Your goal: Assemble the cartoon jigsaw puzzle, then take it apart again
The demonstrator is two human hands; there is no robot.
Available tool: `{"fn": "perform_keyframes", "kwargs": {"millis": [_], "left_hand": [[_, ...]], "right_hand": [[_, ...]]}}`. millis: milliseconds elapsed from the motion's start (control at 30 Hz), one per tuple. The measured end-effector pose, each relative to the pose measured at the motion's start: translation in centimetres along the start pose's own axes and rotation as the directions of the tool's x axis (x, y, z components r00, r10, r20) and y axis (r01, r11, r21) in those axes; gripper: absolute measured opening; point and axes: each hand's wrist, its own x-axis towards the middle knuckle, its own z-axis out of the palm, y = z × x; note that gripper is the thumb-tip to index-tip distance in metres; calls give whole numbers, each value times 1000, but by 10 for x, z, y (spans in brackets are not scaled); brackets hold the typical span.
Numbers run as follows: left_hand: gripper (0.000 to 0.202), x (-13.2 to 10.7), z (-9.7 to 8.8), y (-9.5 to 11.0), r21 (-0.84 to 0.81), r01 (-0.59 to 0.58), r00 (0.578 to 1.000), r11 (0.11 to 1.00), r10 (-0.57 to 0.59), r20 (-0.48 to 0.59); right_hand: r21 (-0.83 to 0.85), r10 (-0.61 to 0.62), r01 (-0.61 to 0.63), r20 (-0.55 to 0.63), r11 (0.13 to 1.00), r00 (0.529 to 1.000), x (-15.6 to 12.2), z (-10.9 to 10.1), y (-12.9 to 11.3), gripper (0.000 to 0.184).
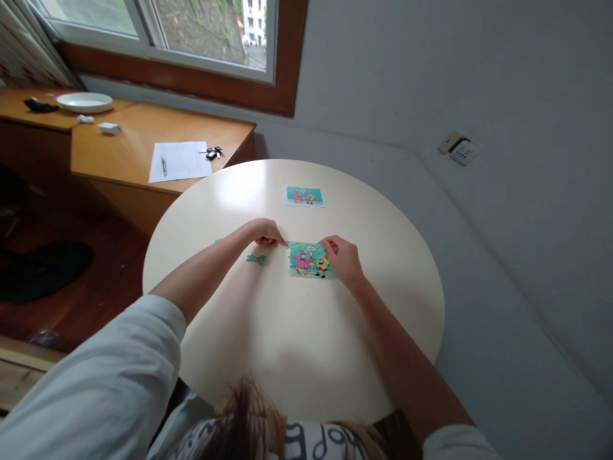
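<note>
puzzle (304,260) is lying on the table (383,243), with the right hand (342,257) pinching its right edge. the left hand (264,233), mostly closed, is pointing at its upper left corner; whether it is holding anything, i cannot tell. uneven tugging could be splitting seams. nearer than the puzzle, shirt lettering (311,441) is showing illegibly.

This is looking like a home, though a small office is remaining possible: a curtain (23,51) is hanging by a window (196,32) at far left, a wooden desk (129,153) below is holding paper (186,167) and keys (214,153), a round table (383,223) is standing near, and a wall socket (464,152) is showing at right
</note>
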Motion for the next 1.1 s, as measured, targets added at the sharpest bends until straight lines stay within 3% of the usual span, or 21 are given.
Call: {"fn": "perform_keyframes", "kwargs": {"millis": [100, 167, 233, 333, 500, 700, 833, 933, 1000, 1100], "left_hand": [[48, -7, 1, -2, 1, -38, 998, 999, 38, -43], [47, -12, 3, -5, -29, -79, 994, 996, 77, -79], [47, -17, 4, -11, -111, -149, 981, 983, 133, -138], [47, -27, 5, -24, -218, -275, 943, 936, 220, -249], [37, -54, 7, -56, -347, -312, 901, 885, 159, -403], [33, -88, 18, -95, -421, -328, 844, 846, 62, -533], [31, -98, 32, -107, -403, -360, 789, 841, 44, -613], [31, -97, 43, -111, -333, -397, 723, 855, 68, -687], [29, -96, 48, -110, -251, -415, 676, 874, 112, -729], [23, -94, 56, -104, -87, -419, 636, 904, 224, -738]], "right_hand": [[140, 60, -56, -28, 989, 998, -11, -19, 17, 23], [137, 77, -68, -64, 988, 995, -20, -31, 28, 24], [58, 51, -46, -84, 997, 995, -30, -41, 38, 24], [-155, -96, 83, -78, 984, 992, -44, -52, 49, 25], [-410, -292, 265, -1, 873, 957, -65, -54, 58, 27], [-439, -349, 367, 125, 820, 929, -79, -46, 65, 30], [-458, -330, 341, 106, 821, 938, -83, -43, 64, 29], [-450, -331, 325, 68, 832, 941, -86, -43, 62, 27], [-424, -342, 317, 19, 848, 939, -88, -42, 61, 26], [-396, -352, 299, -69, 868, 933, -91, -43, 60, 23]]}}
